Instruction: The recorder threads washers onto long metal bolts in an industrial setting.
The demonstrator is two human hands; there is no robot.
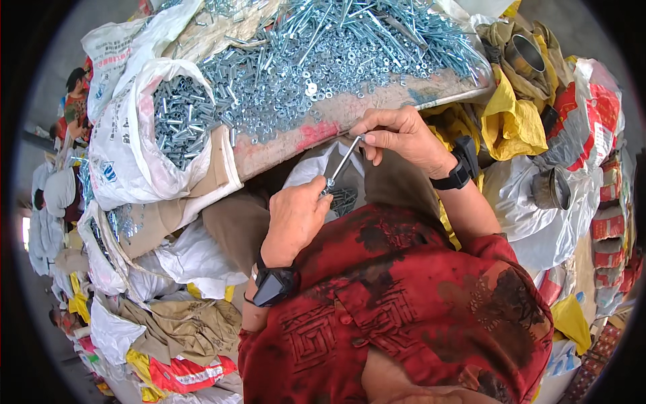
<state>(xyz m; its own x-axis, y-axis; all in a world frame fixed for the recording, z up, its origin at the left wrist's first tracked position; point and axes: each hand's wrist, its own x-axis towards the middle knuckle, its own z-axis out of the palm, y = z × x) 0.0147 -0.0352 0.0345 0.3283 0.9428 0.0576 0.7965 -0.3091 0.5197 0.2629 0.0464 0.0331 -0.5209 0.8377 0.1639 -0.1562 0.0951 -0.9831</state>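
A long thin metal bolt (pixel 346 161) slants between my hands above my lap. My left hand (pixel 295 219) is closed round its lower end, where small metal parts show at the fingers. At the upper end, my right hand (pixel 406 140) pinches with thumb and fingertips; whether a small nut or washer is in that pinch I cannot tell. Just beyond the hands, the worktable (pixel 404 96) bears a heap of loose nuts and washers (pixel 303 81), with long bolts (pixel 356 34) piled at the back right. Below the bolt, an open white bag (pixel 316 167) sits between my knees with metal pieces (pixel 344 200) inside.
A white woven sack (pixel 118 155) of short metal sleeves (pixel 178 124) stands at the table's left. On the right are yellow bags (pixel 513 124), a metal tin (pixel 526 54) and another tin (pixel 550 188) on white plastic. Sacks and cloths lie at lower left. People sit at far left.
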